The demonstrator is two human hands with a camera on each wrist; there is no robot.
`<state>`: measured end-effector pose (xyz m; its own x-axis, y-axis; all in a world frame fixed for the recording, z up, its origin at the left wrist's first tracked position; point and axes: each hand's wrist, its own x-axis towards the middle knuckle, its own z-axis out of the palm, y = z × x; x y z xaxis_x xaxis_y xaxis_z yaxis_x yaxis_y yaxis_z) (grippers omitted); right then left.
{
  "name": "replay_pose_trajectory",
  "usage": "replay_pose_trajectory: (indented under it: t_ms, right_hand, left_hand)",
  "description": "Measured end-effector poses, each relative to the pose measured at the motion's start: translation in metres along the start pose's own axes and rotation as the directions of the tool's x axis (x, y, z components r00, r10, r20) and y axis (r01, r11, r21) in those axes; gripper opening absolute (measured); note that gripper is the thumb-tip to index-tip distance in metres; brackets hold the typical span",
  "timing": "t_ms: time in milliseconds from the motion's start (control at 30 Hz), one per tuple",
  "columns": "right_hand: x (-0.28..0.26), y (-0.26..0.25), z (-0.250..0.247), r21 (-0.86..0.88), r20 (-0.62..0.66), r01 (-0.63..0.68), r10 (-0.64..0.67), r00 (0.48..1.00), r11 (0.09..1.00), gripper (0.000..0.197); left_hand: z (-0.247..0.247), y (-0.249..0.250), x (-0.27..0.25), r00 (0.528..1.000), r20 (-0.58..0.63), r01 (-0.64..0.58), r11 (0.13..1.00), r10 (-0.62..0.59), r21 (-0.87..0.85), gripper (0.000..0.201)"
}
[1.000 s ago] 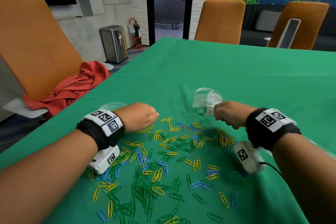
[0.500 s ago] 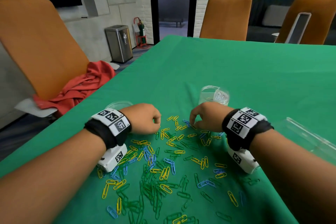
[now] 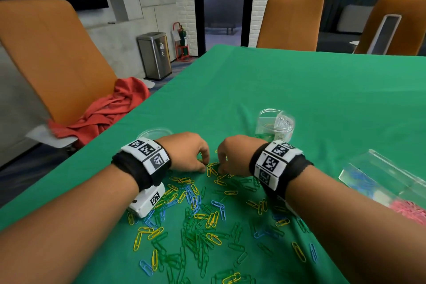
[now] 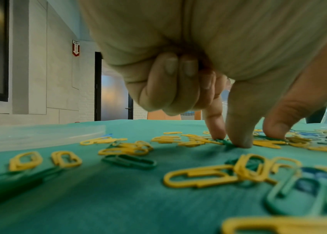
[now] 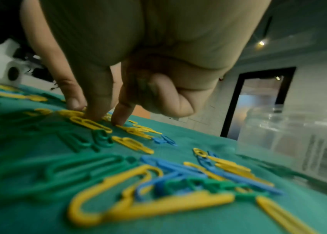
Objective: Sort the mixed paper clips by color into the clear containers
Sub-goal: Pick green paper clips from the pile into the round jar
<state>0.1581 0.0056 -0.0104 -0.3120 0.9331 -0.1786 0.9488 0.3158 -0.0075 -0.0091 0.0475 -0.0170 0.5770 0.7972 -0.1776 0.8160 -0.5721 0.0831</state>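
I see both hands just before the jar — left hand fingertips pinching a green clip, right hand fingertips pressing yellow clips.

The paper clips lie scattered on the surface before both hands. The jar stands behind the right hand. A lid lies behind the left hand. The box lies at the right.
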Motion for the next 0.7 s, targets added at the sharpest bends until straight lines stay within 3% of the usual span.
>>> replay_pose_trajectory:
  t_ms: [267,400,467,500,567,633,700]
  right_hand:
    - [0.001,0.019,0.003,0.19,0.05,-0.049,0.04,0.998,0.981,0.016]
    - [0.0,0.023,0.004,0.228,0.01,-0.05,0.049,0.999,0.972,0.017]
    - [0.001,0.023,0.006,0.223,0.0,-0.047,0.048,0.999,0.974,0.016]
    - [0.002,0.023,0.007,0.218,0.006,-0.051,0.051,0.999,0.975,0.017]
    - [0.004,0.025,0.007,0.199,0.024,-0.054,0.051,0.998,0.978,0.016]
    - [0.005,0.025,0.009,0.173,0.036,-0.051,0.045,0.998,0.984,0.011]
    - [0.005,0.023,0.011,0.151,0.024,-0.038,0.035,0.999,0.988,0.009]
  left_hand:
    - [0.003,-0.002,0.001,0.997,0.072,0.023,0.996,-0.016,-0.092,0.01]
    - [-0.008,-0.019,-0.007,0.986,0.112,0.138,0.976,-0.12,-0.169,0.018]
    - [-0.011,-0.035,-0.018,0.974,0.161,0.205,0.913,-0.157,-0.352,0.019]
    - [-0.012,-0.042,-0.026,0.972,0.165,0.234,0.793,-0.17,-0.563,0.018]
    - [-0.011,-0.059,-0.044,0.958,0.142,0.226,0.353,-0.249,-0.908,0.018]
    - [-0.008,-0.077,-0.065,0.944,0.15,0.157,0.001,-0.295,-0.988,0.014]
    - [-0.002,-0.093,-0.085,0.948,0.155,0.099,-0.205,-0.279,-0.974,0.008]
